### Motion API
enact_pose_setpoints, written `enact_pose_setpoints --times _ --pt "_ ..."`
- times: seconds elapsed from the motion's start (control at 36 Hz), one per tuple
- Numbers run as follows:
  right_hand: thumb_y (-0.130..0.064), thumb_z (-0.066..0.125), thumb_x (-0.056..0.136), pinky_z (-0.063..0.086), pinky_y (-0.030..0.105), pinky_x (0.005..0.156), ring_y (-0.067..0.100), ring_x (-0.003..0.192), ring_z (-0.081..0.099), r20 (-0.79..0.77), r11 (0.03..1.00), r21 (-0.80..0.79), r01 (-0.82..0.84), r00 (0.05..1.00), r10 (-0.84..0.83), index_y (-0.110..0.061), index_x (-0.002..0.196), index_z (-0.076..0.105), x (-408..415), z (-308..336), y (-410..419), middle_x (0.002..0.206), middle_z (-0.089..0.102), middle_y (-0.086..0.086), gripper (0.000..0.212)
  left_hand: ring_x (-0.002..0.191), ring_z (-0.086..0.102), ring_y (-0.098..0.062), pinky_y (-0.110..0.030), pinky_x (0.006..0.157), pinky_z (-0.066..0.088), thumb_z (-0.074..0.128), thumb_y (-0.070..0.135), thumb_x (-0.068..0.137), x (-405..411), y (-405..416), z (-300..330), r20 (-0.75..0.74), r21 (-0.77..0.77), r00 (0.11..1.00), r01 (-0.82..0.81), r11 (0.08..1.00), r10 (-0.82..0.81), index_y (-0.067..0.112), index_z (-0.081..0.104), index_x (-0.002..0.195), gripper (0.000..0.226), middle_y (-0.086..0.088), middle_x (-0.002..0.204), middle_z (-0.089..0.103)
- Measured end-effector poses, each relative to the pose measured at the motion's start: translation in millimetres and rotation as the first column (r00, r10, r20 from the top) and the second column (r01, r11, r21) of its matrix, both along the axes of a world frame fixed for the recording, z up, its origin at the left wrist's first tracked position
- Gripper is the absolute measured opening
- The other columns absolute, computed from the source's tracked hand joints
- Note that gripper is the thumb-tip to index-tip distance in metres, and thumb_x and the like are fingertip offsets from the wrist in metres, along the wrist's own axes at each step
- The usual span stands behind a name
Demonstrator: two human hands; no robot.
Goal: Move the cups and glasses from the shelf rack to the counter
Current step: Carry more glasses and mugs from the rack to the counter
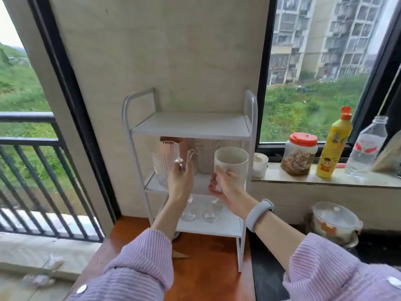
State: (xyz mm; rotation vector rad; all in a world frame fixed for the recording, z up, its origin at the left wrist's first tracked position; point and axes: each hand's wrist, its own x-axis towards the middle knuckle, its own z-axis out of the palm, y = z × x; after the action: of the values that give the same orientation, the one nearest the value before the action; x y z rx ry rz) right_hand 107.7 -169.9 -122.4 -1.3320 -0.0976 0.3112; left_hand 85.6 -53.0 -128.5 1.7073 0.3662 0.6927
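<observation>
A white three-tier shelf rack [191, 129] stands on the wooden counter [206, 270] against the wall. My left hand [181, 181] grips the handle of a clear ribbed glass mug [165, 159] in front of the middle shelf. My right hand [225, 185] holds a white ceramic cup [232, 161] by its handle, also in front of the middle shelf. More clear glasses [205, 157] stand behind on the middle shelf. Upturned stemmed glasses [209, 216] rest on the bottom shelf. The top shelf is bare.
On the window sill [325, 181] to the right stand a small white cup [259, 165], a red-lidded jar [299, 154], a yellow bottle [333, 146] and a clear water bottle [366, 148]. A lidded pot [334, 222] sits lower right. A balcony railing [32, 170] is at left.
</observation>
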Motion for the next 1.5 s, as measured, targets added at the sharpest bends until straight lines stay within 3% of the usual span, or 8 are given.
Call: enact_pose_setpoints --times 0.14,0.47,0.61,0.78,1.06,1.17,1.33,1.5 --pt "-0.032 0.040 0.095 0.034 0.022 0.047 0.007 0.039 0.033 0.043 0.989 -0.088 0.120 0.992 -0.117 -0.020 0.060 0.039 -2.8 -4.4 -3.7 0.033 0.035 -0.013 0.037 0.060 0.043 -0.011 -0.024 0.057 0.036 0.043 0.047 0.092 -17.2 7.8 -3.6 0.073 -0.052 0.995 -0.064 0.997 0.068 0.018 0.047 0.072 0.036 -0.001 0.067 0.047" --pt "-0.035 0.062 0.083 0.040 0.024 0.050 0.003 0.046 0.049 0.251 0.968 -0.148 0.204 0.954 -0.163 -0.021 0.055 0.062 -56.3 -20.2 -29.8 0.054 0.054 -0.006 0.031 0.042 0.028 -0.006 -0.015 0.043 0.026 0.059 0.031 0.088 -67.8 12.6 -22.0 0.205 0.085 0.964 -0.187 0.979 0.166 0.018 0.030 0.054 0.047 0.007 0.049 0.029" --pt "-0.036 0.063 0.082 0.036 0.024 0.046 0.004 0.042 0.041 0.365 0.948 -0.184 0.258 0.914 -0.178 0.010 0.068 0.057 -84.2 -34.5 -48.7 0.049 0.046 0.003 0.049 0.051 0.020 -0.011 -0.024 0.051 0.022 0.062 0.032 0.086 -92.7 -0.1 -34.5 0.192 0.098 0.976 -0.122 0.988 0.101 0.015 0.027 0.054 0.050 0.002 0.053 0.025" --pt "-0.030 0.064 0.083 0.035 0.015 0.041 0.004 0.039 0.043 0.396 0.931 -0.184 0.315 0.891 -0.223 -0.017 0.048 0.051 -115.7 -54.2 -92.5 0.035 0.046 -0.010 0.040 0.050 0.019 -0.009 -0.023 0.049 0.020 0.064 0.034 0.084 -125.6 -36.4 -54.4 0.138 0.107 0.990 -0.046 0.993 0.031 0.019 0.022 0.053 0.054 0.004 0.053 0.021" --pt "-0.028 0.066 0.082 0.032 0.016 0.042 0.004 0.036 0.040 0.371 0.810 -0.235 0.538 0.820 -0.437 -0.021 0.042 0.051 -182.0 -93.6 -236.1 0.034 0.048 -0.008 0.043 0.049 0.021 -0.008 -0.020 0.046 0.022 0.062 0.034 0.085 -151.8 -166.2 -73.0 0.097 0.193 0.950 0.276 0.942 -0.298 0.016 0.027 0.053 0.050 0.007 0.050 0.023" --pt "-0.029 0.067 0.080 0.028 0.011 0.037 0.002 0.033 0.036 0.332 0.732 -0.257 0.631 0.769 -0.547 -0.023 0.036 0.054 -229.5 -101.2 -320.5 0.031 0.043 -0.011 0.047 0.048 0.024 -0.008 -0.017 0.045 0.023 0.064 0.029 0.085 -163.5 -255.1 -75.3 0.086 0.203 0.892 0.420 0.885 -0.443 0.015 0.029 0.051 0.050 0.004 0.049 0.026" --pt "-0.027 0.067 0.081 0.030 0.025 0.047 0.013 0.043 0.036 0.287 0.517 -0.316 0.796 0.599 -0.747 -0.015 0.043 0.039 -316.4 -110.9 -460.1 0.036 0.036 -0.008 0.049 0.052 0.020 -0.008 -0.022 0.049 0.020 0.065 0.030 0.084 -204.9 -412.8 -81.0 0.032 0.178 0.748 0.649 0.740 -0.663 0.012 0.029 0.056 0.049 0.001 0.053 0.025" --pt "-0.028 0.062 0.085 0.026 0.014 0.038 0.004 0.034 0.035 0.273 0.308 -0.340 0.889 0.406 -0.872 -0.023 0.037 0.042 -419.1 -122.2 -578.3 0.033 0.039 -0.009 0.052 0.051 0.022 -0.006 -0.026 0.051 0.022 0.066 0.031 0.083 -264.2 -564.8 -95.7 -0.009 0.089 0.483 0.873 0.480 -0.876 0.012 0.034 0.056 0.046 0.000 0.055 0.026"
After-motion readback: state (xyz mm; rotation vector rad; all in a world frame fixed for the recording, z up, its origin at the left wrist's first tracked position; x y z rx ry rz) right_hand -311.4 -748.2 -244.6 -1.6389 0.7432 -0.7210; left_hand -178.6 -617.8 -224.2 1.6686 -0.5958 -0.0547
